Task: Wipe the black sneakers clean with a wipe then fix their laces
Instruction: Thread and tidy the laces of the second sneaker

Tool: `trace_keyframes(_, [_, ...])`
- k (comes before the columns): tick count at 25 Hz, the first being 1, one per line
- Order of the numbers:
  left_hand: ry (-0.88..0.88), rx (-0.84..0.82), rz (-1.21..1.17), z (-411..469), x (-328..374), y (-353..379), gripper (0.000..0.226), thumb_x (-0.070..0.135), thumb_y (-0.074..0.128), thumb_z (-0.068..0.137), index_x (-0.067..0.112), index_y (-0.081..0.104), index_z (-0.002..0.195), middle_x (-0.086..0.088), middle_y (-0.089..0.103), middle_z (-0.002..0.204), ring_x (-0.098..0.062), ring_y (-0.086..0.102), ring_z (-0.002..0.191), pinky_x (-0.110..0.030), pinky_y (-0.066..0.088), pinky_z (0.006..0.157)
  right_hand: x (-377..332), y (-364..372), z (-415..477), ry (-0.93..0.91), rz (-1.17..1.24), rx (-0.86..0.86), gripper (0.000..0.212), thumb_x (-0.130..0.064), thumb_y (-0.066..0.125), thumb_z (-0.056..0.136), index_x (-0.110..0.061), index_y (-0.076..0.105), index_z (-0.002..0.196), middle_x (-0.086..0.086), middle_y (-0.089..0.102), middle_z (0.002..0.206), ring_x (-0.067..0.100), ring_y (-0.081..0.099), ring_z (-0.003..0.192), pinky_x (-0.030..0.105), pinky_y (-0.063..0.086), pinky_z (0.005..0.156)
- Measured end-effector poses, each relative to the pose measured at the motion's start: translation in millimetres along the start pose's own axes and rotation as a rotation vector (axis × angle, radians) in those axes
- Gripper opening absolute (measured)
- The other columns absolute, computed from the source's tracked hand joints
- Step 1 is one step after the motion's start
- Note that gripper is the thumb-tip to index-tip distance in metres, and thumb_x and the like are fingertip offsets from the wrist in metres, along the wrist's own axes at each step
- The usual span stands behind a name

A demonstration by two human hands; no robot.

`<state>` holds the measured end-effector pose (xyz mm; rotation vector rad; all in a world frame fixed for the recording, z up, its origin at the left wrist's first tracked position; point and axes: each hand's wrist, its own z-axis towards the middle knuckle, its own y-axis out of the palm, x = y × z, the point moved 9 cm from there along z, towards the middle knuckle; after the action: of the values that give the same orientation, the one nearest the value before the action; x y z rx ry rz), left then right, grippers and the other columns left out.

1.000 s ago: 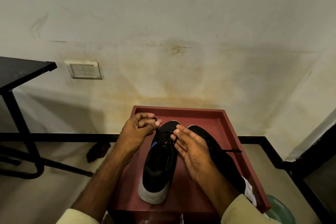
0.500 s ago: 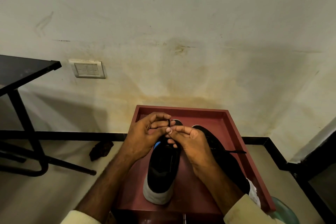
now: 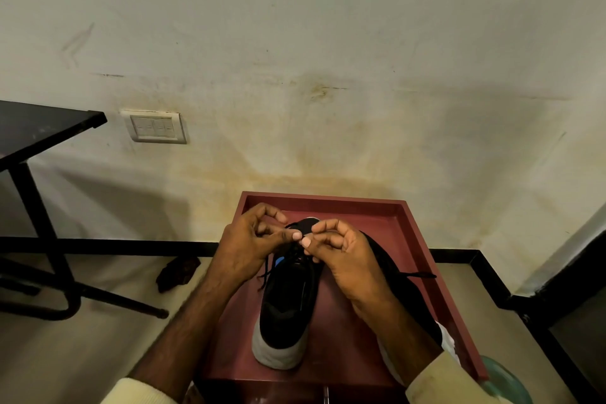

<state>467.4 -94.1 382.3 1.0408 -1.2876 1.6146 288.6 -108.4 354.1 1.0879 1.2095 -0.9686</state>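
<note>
Apart a second ago, my left hand [image 3: 249,249] and right hand [image 3: 344,259] now meet mid-frame, each pinching the lace [image 3: 266,267] above the black sneaker [image 3: 288,308] on the red table [image 3: 410,239]. The knotting seems to have begun.

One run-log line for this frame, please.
step: fixing laces | left hand: pinches lace | right hand: pinches same lace | left sneaker: on red tray | right sneaker: beside it

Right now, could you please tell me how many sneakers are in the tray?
2. The left sneaker lies central in the tray; the right sneaker lies beside it, partly hidden by the right hand.
</note>
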Motion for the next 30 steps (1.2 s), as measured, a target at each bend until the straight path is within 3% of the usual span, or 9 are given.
trace_keyframes(4, [0.015, -0.142, 0.091, -6.5, 7.7, 11.2, 0.011, 0.026, 0.079, 0.086, 0.018, 0.081, 0.094, 0.002, 0.081, 0.089, 0.002, 0.073, 0.079, -0.008, 0.052, 0.068, -5.8, 4.4, -4.6, -0.095, -0.21, -0.087, 0.04, -0.014, 0.078, 0.095, -0.028, 0.067, 0.13, 0.002, 0.08, 0.097, 0.016, 0.078, 0.094, 0.025, 0.061, 0.088])
trace_keyframes(7, [0.014, -0.25, 0.161, -9.9, 5.0, 14.5, 0.019, 0.04, 0.073, 0.091, 0.023, 0.08, 0.092, -0.004, 0.079, 0.088, -0.02, 0.075, 0.086, -0.037, 0.061, 0.083, -12.0, 6.0, -9.6, -0.163, -0.371, -0.137, 0.029, -0.018, 0.074, 0.098, -0.027, 0.076, 0.126, -0.003, 0.08, 0.102, 0.012, 0.077, 0.099, 0.025, 0.061, 0.093])
trace_keyframes(9, [0.007, -0.322, 0.197, -14.0, 1.9, 14.6, 0.025, 0.046, 0.069, 0.093, 0.023, 0.078, 0.094, -0.009, 0.077, 0.089, -0.031, 0.072, 0.087, -0.052, 0.057, 0.089, -14.4, 6.8, -14.3, -0.187, -0.493, -0.15, 0.016, -0.026, 0.073, 0.099, -0.026, 0.081, 0.114, -0.007, 0.078, 0.105, 0.006, 0.074, 0.098, 0.023, 0.06, 0.09])
trace_keyframes(12, [0.014, -0.388, 0.234, -21.9, 1.6, 14.6, 0.03, 0.053, 0.066, 0.092, 0.026, 0.076, 0.096, -0.002, 0.077, 0.094, -0.02, 0.073, 0.094, -0.051, 0.057, 0.094, -10.4, 12.6, -20.5, -0.146, -0.624, -0.219, 0.016, -0.033, 0.067, 0.102, -0.026, 0.081, 0.096, -0.009, 0.07, 0.105, 0.008, 0.069, 0.095, 0.025, 0.055, 0.088])
trace_keyframes(15, [0.032, -0.414, 0.251, -30.2, 6.6, 17.7, 0.032, 0.056, 0.062, 0.092, 0.027, 0.074, 0.095, 0.0, 0.076, 0.094, -0.021, 0.072, 0.096, -0.051, 0.056, 0.095, -4.3, 19.9, -27.5, -0.015, -0.494, -0.316, 0.023, -0.035, 0.066, 0.102, -0.023, 0.072, 0.084, -0.005, 0.067, 0.108, 0.008, 0.067, 0.099, 0.034, 0.053, 0.098])
trace_keyframes(19, [0.028, -0.383, 0.219, -31.5, 13.3, 13.1, 0.022, 0.041, 0.062, 0.099, 0.022, 0.075, 0.096, 0.0, 0.078, 0.096, -0.013, 0.074, 0.095, -0.046, 0.057, 0.097, -18.5, 21.4, -34.4, -0.147, -0.614, -0.327, 0.018, -0.04, 0.075, 0.096, -0.022, 0.074, 0.096, -0.011, 0.068, 0.099, -0.003, 0.063, 0.085, 0.018, 0.052, 0.08])
trace_keyframes(23, [0.0, -0.289, 0.193, -27.5, 8.8, 2.7, 0.023, 0.043, 0.066, 0.094, 0.022, 0.075, 0.095, -0.001, 0.078, 0.097, -0.014, 0.074, 0.096, -0.044, 0.056, 0.099, -41.0, -1.7, -29.3, -0.313, -0.657, -0.105, 0.019, -0.033, 0.069, 0.101, -0.028, 0.082, 0.115, -0.015, 0.08, 0.103, -0.005, 0.073, 0.098, 0.012, 0.055, 0.087])
trace_keyframes(27, [-0.025, -0.168, 0.273, -14.2, 0.7, -10.0, 0.023, 0.049, 0.07, 0.089, 0.026, 0.073, 0.087, -0.002, 0.076, 0.087, -0.018, 0.073, 0.09, -0.043, 0.059, 0.092, -19.1, -21.4, -13.3, -0.037, -0.264, -0.024, 0.031, -0.037, 0.063, 0.104, -0.017, 0.079, 0.087, -0.002, 0.074, 0.073, 0.012, 0.073, 0.074, 0.02, 0.057, 0.071])
trace_keyframes(30, [-0.068, -0.097, 0.4, -7.3, -7.0, -21.2, 0.024, 0.049, 0.071, 0.089, 0.025, 0.071, 0.085, -0.004, 0.075, 0.088, -0.021, 0.071, 0.087, -0.039, 0.06, 0.084, -2.2, -34.0, -3.3, 0.103, -0.195, 0.049, 0.04, -0.045, 0.06, 0.104, -0.021, 0.073, 0.073, -0.004, 0.045, 0.054, 0.013, 0.045, 0.052, 0.029, 0.046, 0.057])
